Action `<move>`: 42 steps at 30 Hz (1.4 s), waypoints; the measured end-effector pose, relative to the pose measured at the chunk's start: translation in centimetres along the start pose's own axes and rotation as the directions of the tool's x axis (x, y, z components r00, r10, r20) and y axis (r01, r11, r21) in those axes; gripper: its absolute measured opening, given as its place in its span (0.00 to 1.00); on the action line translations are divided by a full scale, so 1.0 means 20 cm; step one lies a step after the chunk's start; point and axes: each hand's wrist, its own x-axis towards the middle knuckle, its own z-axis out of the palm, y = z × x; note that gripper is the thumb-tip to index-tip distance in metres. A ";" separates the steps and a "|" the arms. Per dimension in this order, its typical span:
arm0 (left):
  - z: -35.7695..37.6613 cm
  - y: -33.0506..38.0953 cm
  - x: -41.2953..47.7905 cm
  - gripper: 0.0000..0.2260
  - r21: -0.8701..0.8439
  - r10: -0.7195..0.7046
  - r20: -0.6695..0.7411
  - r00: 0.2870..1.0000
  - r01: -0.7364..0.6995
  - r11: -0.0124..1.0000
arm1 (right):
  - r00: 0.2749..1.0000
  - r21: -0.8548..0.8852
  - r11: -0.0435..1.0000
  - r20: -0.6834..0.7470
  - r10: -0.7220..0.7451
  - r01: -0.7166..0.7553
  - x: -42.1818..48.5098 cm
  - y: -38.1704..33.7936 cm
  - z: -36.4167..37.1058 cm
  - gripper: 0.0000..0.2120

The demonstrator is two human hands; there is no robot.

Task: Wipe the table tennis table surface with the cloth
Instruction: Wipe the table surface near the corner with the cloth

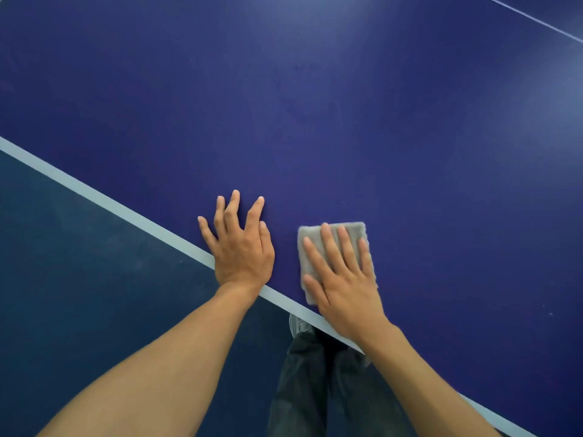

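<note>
Head view: grey cloth point(334, 247) pressed flat by right hand point(342, 279) at lower centre; left hand point(241, 247) laid spread on blue table point(347, 121)

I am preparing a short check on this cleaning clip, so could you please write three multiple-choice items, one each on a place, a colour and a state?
1. Where does the cloth lie?
A. on the floor
B. on the table near its edge, under the right hand
C. hung over a net

2. What colour is the cloth?
A. grey
B. red
C. yellow

3. How is the left hand?
A. clenched in a fist
B. gripping the cloth
C. flat on the table, fingers spread

Answers:
1 B: the right hand presses it flat just inside the white edge line.
2 A: its visible corners are grey.
3 C: its palm rests on the blue top and holds nothing.
</note>
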 end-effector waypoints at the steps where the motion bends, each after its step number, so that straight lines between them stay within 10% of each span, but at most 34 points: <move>1: 0.00 0.00 0.00 0.20 0.009 0.005 0.001 1.000 -0.005 1.000 | 1.000 -0.008 1.000 0.001 0.022 -0.022 -0.13 0.06 0.02 0.29; 11: 0.02 -0.01 0.01 0.20 0.021 0.016 -0.001 1.000 -0.016 1.000 | 0.786 0.111 0.779 0.021 0.618 -0.617 -0.25 0.33 -0.01 0.32; 20: 0.05 0.01 -0.01 0.24 0.083 0.020 -0.020 1.000 -0.019 0.996 | 0.984 0.020 0.985 -0.046 0.170 -0.169 -0.61 0.15 0.15 0.30; 24: 0.04 0.03 -0.02 0.21 0.161 0.053 -0.015 0.998 -0.050 0.986 | 0.941 0.035 0.941 -0.026 0.338 -0.337 -0.89 0.48 0.14 0.31; 29: 0.02 0.25 -0.21 0.21 0.125 0.240 0.034 0.970 -0.243 0.962 | 0.681 0.210 0.661 0.032 0.732 -0.720 -0.84 0.63 0.09 0.33; 35: 0.15 0.77 -0.63 0.21 -0.016 0.600 0.166 0.782 -0.607 0.795 | 0.945 0.091 0.946 -0.075 0.318 -0.311 -0.92 0.35 0.17 0.30; 42: 0.30 1.06 -0.68 0.22 0.008 0.641 0.270 0.719 -0.667 0.745 | 0.764 0.153 0.756 -0.002 0.645 -0.637 -1.28 0.88 0.13 0.32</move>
